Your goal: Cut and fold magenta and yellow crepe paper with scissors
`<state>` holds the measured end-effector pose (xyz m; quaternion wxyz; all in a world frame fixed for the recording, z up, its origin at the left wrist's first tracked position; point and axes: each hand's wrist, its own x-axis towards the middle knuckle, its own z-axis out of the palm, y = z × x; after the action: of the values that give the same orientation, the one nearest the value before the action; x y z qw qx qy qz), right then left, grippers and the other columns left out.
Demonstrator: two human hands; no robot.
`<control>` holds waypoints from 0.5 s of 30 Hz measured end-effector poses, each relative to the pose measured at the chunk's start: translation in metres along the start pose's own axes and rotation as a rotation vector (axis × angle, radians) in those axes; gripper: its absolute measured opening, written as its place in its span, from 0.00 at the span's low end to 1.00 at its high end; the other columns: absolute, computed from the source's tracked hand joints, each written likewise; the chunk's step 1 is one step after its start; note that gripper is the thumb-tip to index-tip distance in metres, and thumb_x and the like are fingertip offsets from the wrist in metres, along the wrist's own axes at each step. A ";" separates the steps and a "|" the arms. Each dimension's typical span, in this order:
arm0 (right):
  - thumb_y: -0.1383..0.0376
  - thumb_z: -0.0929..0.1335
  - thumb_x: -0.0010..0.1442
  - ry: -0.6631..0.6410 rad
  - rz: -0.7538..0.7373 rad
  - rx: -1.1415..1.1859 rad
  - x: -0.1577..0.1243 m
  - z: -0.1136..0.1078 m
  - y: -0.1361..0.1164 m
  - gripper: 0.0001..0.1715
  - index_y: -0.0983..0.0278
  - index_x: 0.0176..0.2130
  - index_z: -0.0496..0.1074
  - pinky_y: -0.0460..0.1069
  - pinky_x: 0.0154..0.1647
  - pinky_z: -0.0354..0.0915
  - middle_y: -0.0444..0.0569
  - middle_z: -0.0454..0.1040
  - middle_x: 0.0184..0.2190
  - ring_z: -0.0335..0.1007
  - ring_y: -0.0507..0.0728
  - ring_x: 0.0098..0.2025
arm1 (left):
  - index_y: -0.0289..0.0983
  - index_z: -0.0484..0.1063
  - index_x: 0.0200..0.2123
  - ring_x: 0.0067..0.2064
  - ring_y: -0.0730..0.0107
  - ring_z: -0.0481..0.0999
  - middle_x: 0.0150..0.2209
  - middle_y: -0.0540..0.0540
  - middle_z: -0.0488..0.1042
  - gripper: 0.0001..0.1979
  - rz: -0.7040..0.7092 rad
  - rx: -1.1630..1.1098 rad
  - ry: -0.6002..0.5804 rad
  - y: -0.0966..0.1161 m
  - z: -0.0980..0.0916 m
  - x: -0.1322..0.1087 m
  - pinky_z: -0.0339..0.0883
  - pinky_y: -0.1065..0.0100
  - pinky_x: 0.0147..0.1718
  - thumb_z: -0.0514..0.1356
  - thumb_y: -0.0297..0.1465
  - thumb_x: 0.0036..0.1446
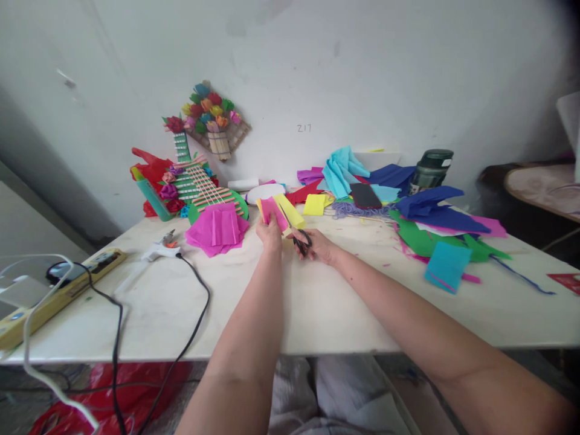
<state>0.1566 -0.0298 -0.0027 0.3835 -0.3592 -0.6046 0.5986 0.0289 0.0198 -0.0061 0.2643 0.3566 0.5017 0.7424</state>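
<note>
Above the middle of the table, my left hand is closed on pink paper layered with yellow paper. Fingers of my right hand wrap the black handles of a pair of scissors. The scissor blades point up and left, lying along the yellow and pink sheets; whether they are cutting cannot be made out. Left of my hands rests a stack of magenta paper pieces. A small yellow paper square lies just beyond my right hand.
A glue gun with a black cord and a power strip are at left. Behind stands a stick craft with paper flowers. Toward the right are coloured papers, a phone, a dark bottle and a blue paper piece.
</note>
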 end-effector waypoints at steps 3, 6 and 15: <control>0.52 0.63 0.56 0.013 -0.005 -0.001 0.001 0.000 0.000 0.23 0.69 0.40 0.70 0.40 0.06 0.49 0.42 0.67 0.18 0.64 0.46 0.15 | 0.35 0.63 0.25 0.15 0.80 0.57 0.16 0.56 0.57 0.10 -0.010 0.006 -0.005 0.000 0.001 0.000 0.52 0.76 0.12 0.56 0.36 0.46; 0.52 0.63 0.55 0.024 -0.009 -0.004 0.001 0.001 0.000 0.22 0.69 0.39 0.70 0.40 0.06 0.48 0.42 0.66 0.17 0.63 0.46 0.14 | 0.35 0.63 0.25 0.15 0.79 0.58 0.16 0.56 0.57 0.10 -0.008 -0.008 -0.018 0.000 0.001 0.000 0.52 0.76 0.12 0.56 0.36 0.46; 0.53 0.64 0.55 0.041 -0.022 0.001 0.002 0.000 0.003 0.21 0.68 0.37 0.70 0.39 0.06 0.47 0.41 0.65 0.16 0.61 0.45 0.13 | 0.35 0.64 0.26 0.15 0.79 0.57 0.16 0.55 0.57 0.08 -0.021 -0.012 -0.010 0.001 0.001 -0.001 0.51 0.76 0.12 0.56 0.35 0.47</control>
<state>0.1552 -0.0278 -0.0061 0.4025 -0.3643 -0.6003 0.5873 0.0304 0.0192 -0.0051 0.2766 0.3532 0.4999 0.7408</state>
